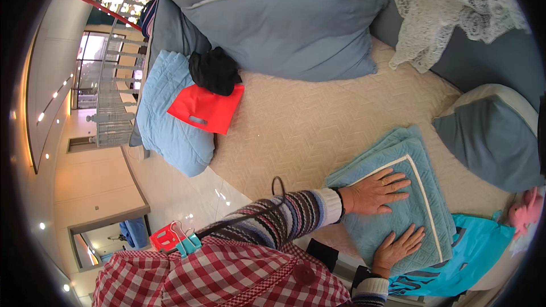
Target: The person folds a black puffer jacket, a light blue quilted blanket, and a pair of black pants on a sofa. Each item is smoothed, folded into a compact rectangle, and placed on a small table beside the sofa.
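A folded teal quilted cover (409, 209) with a cream trim band lies on the beige padded sofa seat (290, 123). My left hand (377, 191) rests palm down across its upper face, fingers spread, a ring on one finger. Lower down, my right hand (400, 247) is laid flat on the same cover near its closer side, its fingers slightly apart. Neither hand grasps anything. Partly under the cover's edge, a turquoise bag (469, 256) with dark printing sticks out.
Blue-grey cushions (290, 34) line the back, with another cushion (490, 136) at right. A white lace cloth (452, 4) drapes the backrest. A light blue quilt (170, 106) carries a red bag (209, 108) and black fabric (215, 70). A pink plush toy (524, 213) sits at the right edge.
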